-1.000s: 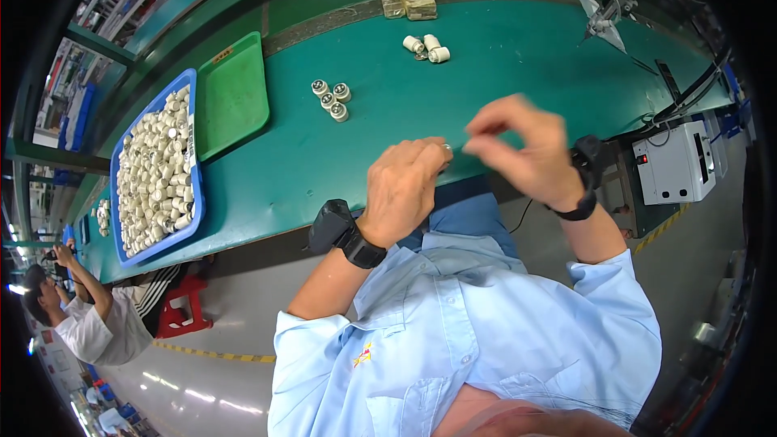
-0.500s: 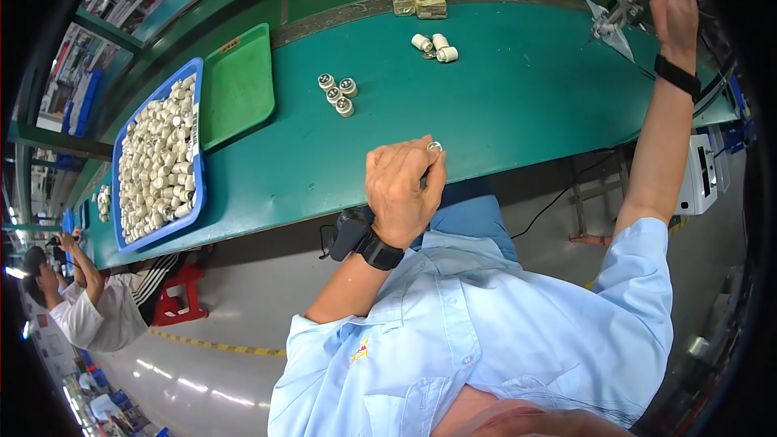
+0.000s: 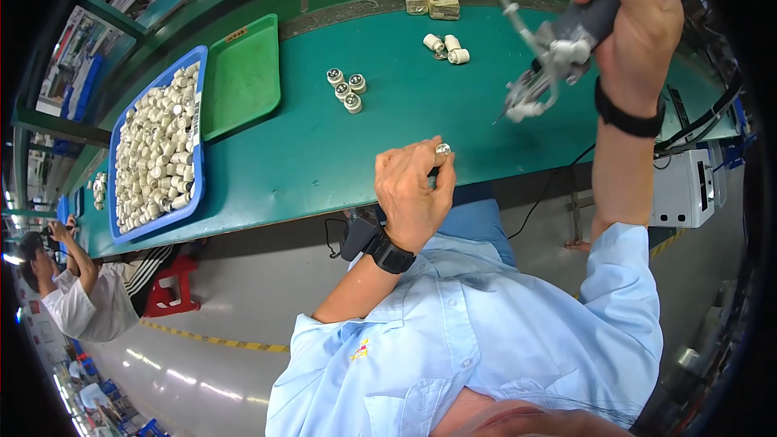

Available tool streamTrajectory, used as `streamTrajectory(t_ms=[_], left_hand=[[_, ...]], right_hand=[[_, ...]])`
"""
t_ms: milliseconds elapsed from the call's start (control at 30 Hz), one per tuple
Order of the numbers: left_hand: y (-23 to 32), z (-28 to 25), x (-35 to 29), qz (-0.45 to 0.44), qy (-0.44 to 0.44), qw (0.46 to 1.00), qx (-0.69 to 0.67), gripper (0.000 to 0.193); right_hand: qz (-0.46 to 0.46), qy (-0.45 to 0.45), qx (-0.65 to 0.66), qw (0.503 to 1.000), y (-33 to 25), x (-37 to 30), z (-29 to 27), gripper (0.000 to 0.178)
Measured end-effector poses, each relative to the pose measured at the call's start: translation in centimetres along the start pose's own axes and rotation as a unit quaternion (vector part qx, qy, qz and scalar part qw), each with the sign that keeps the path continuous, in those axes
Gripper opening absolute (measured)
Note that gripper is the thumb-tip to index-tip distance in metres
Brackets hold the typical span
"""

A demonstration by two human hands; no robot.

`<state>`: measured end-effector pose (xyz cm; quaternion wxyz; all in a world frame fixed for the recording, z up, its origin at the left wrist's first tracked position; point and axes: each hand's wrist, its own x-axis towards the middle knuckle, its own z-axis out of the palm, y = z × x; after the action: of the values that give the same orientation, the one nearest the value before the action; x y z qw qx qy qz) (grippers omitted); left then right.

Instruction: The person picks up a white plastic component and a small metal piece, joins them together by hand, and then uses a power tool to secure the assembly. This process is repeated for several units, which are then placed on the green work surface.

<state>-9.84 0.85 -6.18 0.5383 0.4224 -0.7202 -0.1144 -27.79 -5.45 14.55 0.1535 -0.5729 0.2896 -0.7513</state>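
Observation:
In front of my chest, above the bench's near edge, my left hand (image 3: 411, 190) pinches a small off-white cylindrical part (image 3: 443, 150) between thumb and fingers, its shiny metal end up. To the right, my raised right hand (image 3: 639, 24) wraps round a dark-handled tool (image 3: 558, 53). The tool has a metal and whitish front, a pale hose and a thin tip pointing down-left, apart from the part. Several similar parts (image 3: 346, 91) stand with dark-marked ends up left of centre. Another small group (image 3: 451, 48) lies farther back, some on their sides.
A blue tray (image 3: 201, 186) heaped with off-white parts sits at left on the green bench (image 3: 324, 170), beside a green tray (image 3: 243, 81). Taped bars (image 3: 441, 0) lie at the back. A white box-shaped device (image 3: 682, 190) stands at lower right. Another person (image 3: 85, 299) sits at far left.
My right hand has come down and left from the upper right, bringing the tool over the bench. My left hand keeps the part, nearly still; the view has shifted slightly.

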Motion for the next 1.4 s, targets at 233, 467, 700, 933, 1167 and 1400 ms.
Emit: streamTrajectory(t_ms=[233,467,700,933,1167,1400], left_hand=[[-0.2,-0.5,-0.2,-0.033,-0.006,0.999,-0.007,0.018],[-0.2,-0.5,-0.3,-0.044,-0.011,0.999,-0.012,0.019],[-0.2,-0.4,-0.2,-0.042,-0.005,0.999,-0.013,0.019],[-0.1,-0.7,-0.4,-0.054,-0.022,0.998,-0.006,0.024],[-0.2,-0.4,-0.7,-0.095,-0.008,0.995,-0.026,0.047],[0.0,-0.6,-0.6,-0.103,-0.011,0.994,-0.016,0.048]], right_hand=[[0.089,-0.001,0.004,0.996,-1.6,-4.1,4.6,0.050],[0.125,-0.006,0.019,0.992,-1.4,-4.8,5.2,0.057],[0.127,-0.010,0.020,0.992,-1.0,-4.9,5.2,0.057],[0.134,-0.018,0.026,0.990,-1.0,-5.0,5.6,0.060],[0.149,-0.013,0.022,0.988,-1.0,-5.3,6.3,0.051],[0.111,-0.136,0.038,0.984,1.0,-5.9,5.1,0.026]])
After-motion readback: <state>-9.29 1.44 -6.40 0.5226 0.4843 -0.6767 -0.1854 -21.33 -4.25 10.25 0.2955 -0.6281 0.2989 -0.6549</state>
